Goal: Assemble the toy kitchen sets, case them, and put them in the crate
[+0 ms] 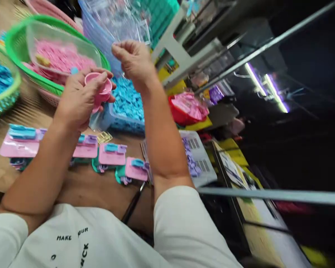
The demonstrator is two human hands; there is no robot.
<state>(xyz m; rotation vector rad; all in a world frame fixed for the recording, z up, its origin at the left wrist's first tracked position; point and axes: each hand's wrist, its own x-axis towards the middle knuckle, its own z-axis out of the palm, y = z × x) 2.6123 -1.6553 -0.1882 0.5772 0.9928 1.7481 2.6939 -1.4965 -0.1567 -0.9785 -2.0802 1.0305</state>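
In the head view, we find the pink cupped piece (106, 88) at ten o'clock from the middle, held in our left hand (74, 95). The fingers curl round it, thumb across the top, opened only as far as its rounded rims need. It looks like thin moulded plastic: light, fairly stiff and probably a little slippery, so we judge the outer rims the best place to hold, with a gentle squeeze (hard pinching might flex a thin wall).

Our right hand (138, 63) is up at eleven o'clock, thumb and forefinger drawn together; blur means we cannot tell whether anything small sits between them. It appears apart from the piece.

Beyond the left hand, towards ten o'clock, is a green basket (15, 52) with a clear tub (64, 34) of pink parts. Just beside that hand, a blue tub (124, 125) carries blue parts. From nine round to seven o'clock runs a row of pink-topped assemblies (111, 158).
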